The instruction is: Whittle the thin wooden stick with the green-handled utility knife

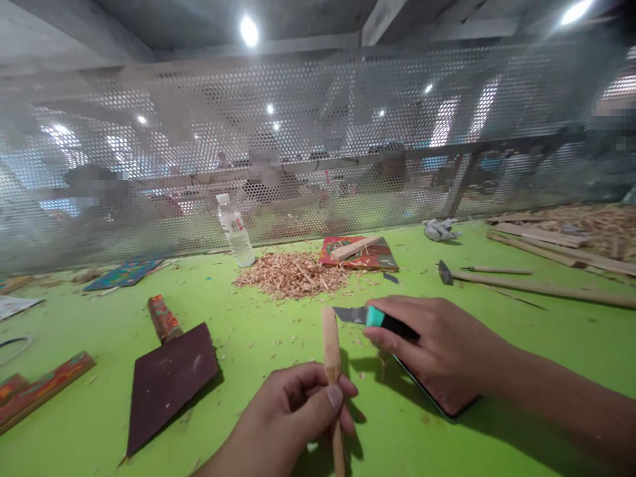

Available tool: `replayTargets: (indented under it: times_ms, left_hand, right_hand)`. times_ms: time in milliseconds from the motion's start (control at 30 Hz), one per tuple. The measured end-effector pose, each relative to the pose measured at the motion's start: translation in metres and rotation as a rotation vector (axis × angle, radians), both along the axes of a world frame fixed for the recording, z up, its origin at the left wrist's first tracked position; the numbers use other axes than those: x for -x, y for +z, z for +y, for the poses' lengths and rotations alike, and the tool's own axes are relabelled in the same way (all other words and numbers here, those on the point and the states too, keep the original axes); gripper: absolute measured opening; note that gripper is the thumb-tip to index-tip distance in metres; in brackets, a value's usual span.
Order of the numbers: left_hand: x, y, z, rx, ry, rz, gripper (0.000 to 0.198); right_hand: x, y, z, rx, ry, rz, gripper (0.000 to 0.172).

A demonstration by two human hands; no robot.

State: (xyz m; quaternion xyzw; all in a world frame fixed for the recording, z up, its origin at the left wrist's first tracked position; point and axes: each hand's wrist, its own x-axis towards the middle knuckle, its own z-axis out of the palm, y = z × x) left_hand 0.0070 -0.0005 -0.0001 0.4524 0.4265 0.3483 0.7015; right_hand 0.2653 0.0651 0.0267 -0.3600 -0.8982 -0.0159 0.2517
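Pinched in my left hand (pixel 303 411) is a pale carved wooden stick (pixel 331 341), its thicker faceted end pointing up and its thin shaft running down past my thumb. My right hand (pixel 432 344) is closed around a utility knife (pixel 392 323) with a black and teal handle. The grey blade points left, close to the stick's upper end; whether it touches the wood I cannot tell. Under my right hand lies a dark-edged flat object like a phone (pixel 447 407), partly covered.
Wood shavings (pixel 293 275) are heaped beside a plastic bottle (pixel 234 232). A dark sandpaper sheet (pixel 171 384) and painted wooden pieces (pixel 47 387) lie left. A hammer-like tool (pixel 447 273) and wood strips (pixel 541 235) lie right. A perforated metal screen (pixel 308 146) closes off the table's back.
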Motion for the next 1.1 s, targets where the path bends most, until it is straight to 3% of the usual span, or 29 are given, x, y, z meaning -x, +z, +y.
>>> replayTargets:
  times_ms: [233,533,733,933,1100]
  left_hand:
    - [0.001,-0.012,0.000,0.046,0.016,-0.064,0.054]
    - [0.002,-0.002,0.001,-0.066,-0.036,0.023,0.060]
    - [-0.001,-0.005,0.002,0.115,0.054,-0.101,0.054]
    - [-0.002,-0.006,-0.002,0.080,-0.022,-0.021,0.062]
    - [-0.005,-0.009,-0.001,0.158,0.071,-0.151,0.056]
  right_hand:
    - [0.006,-0.010,-0.011,0.162,0.183,-0.093,0.044]
    - [0.008,-0.011,-0.015,0.234,0.200,-0.062,0.040]
    - [0.007,-0.014,-0.005,0.141,0.096,-0.078,0.045]
    - [-0.006,-0.002,0.017,0.038,-0.176,0.056,0.049]
    - [-0.002,0.000,0.004,0.042,-0.132,0.075,0.050]
